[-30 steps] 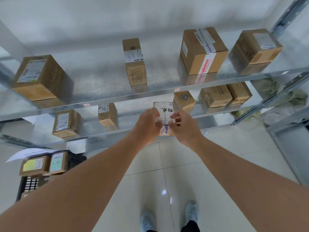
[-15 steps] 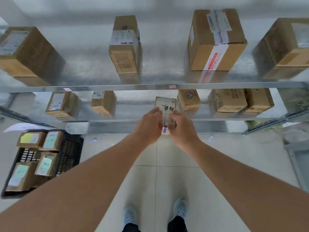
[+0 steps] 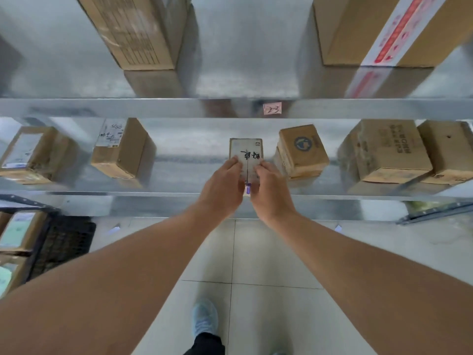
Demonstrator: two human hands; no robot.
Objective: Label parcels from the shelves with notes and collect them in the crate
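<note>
The small flat pale parcel with black brush lettering lay on the lower shiny metal shelf, its near end at the shelf's front edge, and I had both hands on it. My left hand gripped its left edge with curled fingers, and my right hand gripped its right edge the same way, thumbs hidden beneath. Just to its right sat a brown cardboard box with a round blue logo, apart from it. Farther right were 2 larger brown boxes touching each other. To the left stood a brown box with a white printed label, and beyond it another labelled brown box. A small pink tag was stuck on the upper shelf's front rail. At the lower left, the black plastic crate on the tiled floor held boxes bearing pale green notes.
</note>
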